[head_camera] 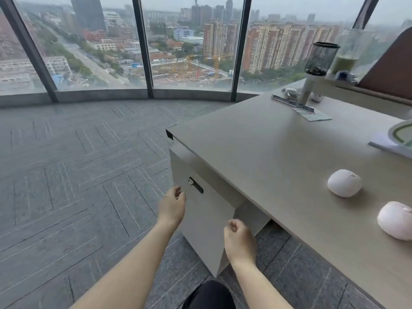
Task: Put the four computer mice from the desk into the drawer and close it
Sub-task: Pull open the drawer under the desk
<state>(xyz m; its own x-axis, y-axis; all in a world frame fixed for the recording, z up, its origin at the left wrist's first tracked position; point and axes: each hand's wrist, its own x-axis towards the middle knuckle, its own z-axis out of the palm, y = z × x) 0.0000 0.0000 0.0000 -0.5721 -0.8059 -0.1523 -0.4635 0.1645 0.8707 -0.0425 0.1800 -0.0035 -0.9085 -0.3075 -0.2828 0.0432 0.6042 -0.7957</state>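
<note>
On the left, grey patterned carpet (73,175) runs unobstructed from the curved window wall (142,47) to the cabinet, leaving wide open floor on that side. The left hand (172,207) reaches forward at the left vertical edge of the drawer (205,219) front, its fingers (178,192) loosely curled at that edge and holding nothing; whether they touch the panel cannot be told. Just to the right of them, a small dark lock (196,185) sits high on the drawer front. The drawer front looks flush with the cabinet, tucked under the overhanging front edge of the surface (267,152). The right hand (239,240) hovers lower, in front of the drawer's right edge, fingers (233,226) bent into a loose, empty fist. Right of it, a dark gap opens beneath the surface.

Further right, two mice lie near the surface's right side, well back from its front edge: a white mouse (344,182) and, nearer the camera, a pale pink mouse (395,219), close together but apart. More small white objects lie at the far end behind a metal post (306,90), too small to identify. A mesh pen cup (320,59) stands on a raised shelf there, a flat ruler-like strip (289,101) lies by the post, and a plate on paper (399,139) sits at the right border.
</note>
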